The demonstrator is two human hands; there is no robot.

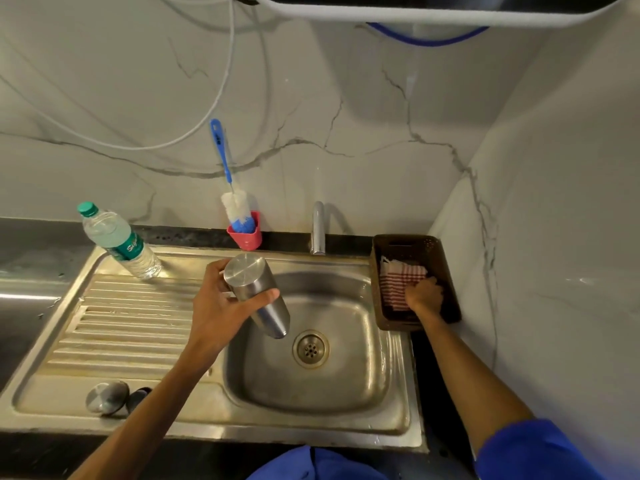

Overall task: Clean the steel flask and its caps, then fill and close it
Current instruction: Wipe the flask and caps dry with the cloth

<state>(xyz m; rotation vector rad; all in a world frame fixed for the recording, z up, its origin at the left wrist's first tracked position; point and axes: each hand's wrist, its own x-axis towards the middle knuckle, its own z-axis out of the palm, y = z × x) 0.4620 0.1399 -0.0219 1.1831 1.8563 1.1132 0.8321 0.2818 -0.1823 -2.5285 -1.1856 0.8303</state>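
My left hand point(221, 303) grips the steel flask point(258, 294) upside down and tilted over the sink basin point(346, 375), its mouth pointing down toward the drain point(310, 348). My right hand point(425, 294) is inside the brown basket point(440, 258) at the right, with its fingers curled on the red-and-white checked cloth point(398, 278). A steel cap point(107, 397) and a dark cap point(138, 398) lie on the drainboard at the front left.
A water bottle point(119, 241) with a green cap stands at the back of the drainboard point(131, 323). A blue bottle brush point(235, 206) stands in a red cup point(246, 237) behind the sink. The tap point(318, 228) is at the back, a wall close on the right.
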